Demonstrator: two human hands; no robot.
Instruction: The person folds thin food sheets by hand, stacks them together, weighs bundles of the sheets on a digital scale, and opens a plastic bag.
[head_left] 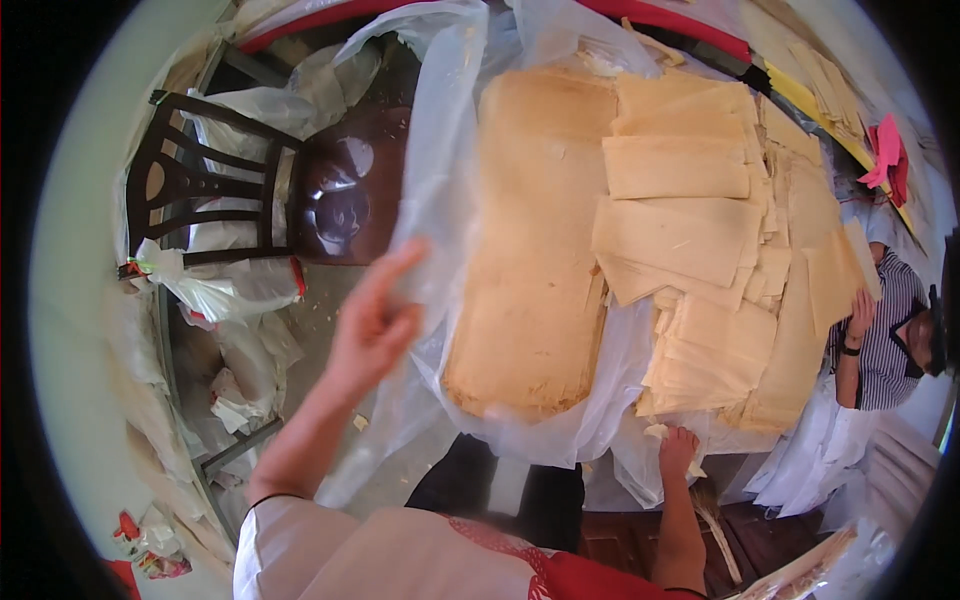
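At centre left of the frame the person's left hand [372,322] was raised off the work, its fingers loosely spread and the forefinger stretched up toward the edge of a clear plastic sheet [440,180]; it gripped nothing, and whether the fingertip actually touched the film could not be told. Lower, right of centre, the right hand [678,449] lay knuckles-up at the near edge of the table, fingers curled down onto a small pale scrap [657,432] and the crumpled plastic beneath the stacks; how tightly it held could not be made out.

Between the two hands, and above them in the frame, sat a thick tan stack of sheets [535,250], rounded at the corners and resting on the plastic. Just beside it to the right spread a looser heap of thin tan sheets [700,260], overlapping at many angles and reaching the right-hand side of the table.

At the far right a second person in a striped shirt [890,340] had one hand [860,315] on the edge of that heap. Above them, at upper right, a pink folded item [887,150] lay near a yellow strip [810,105].

Upper left of the frame held a dark wooden chair [230,190] with a glossy brown seat, plastic bags [215,290] slumped against it and down to the floor. A red rim [680,22] curved along the top of the frame.
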